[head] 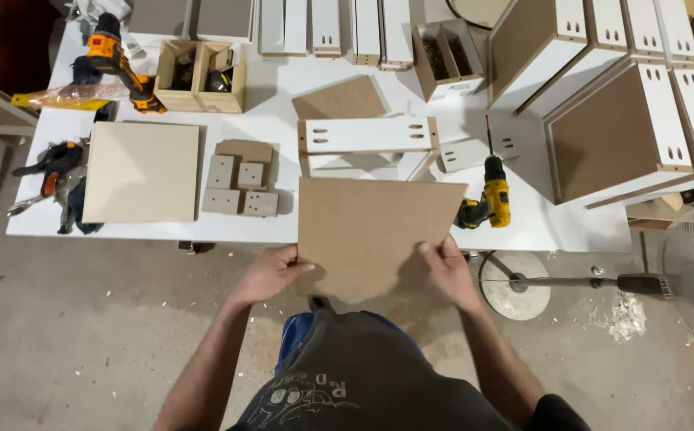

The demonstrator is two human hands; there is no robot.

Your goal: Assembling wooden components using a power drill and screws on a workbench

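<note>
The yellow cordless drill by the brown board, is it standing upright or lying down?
Lying down: the yellow cordless drill rests on its side on the white table.

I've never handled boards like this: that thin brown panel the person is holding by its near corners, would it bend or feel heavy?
The brown panel probably stays fairly stiff: it juts out flat, held only by the left hand and right hand at its near edge. It looks thin, so likely light for its size. Its smooth face could slip in a loose grip.
</note>
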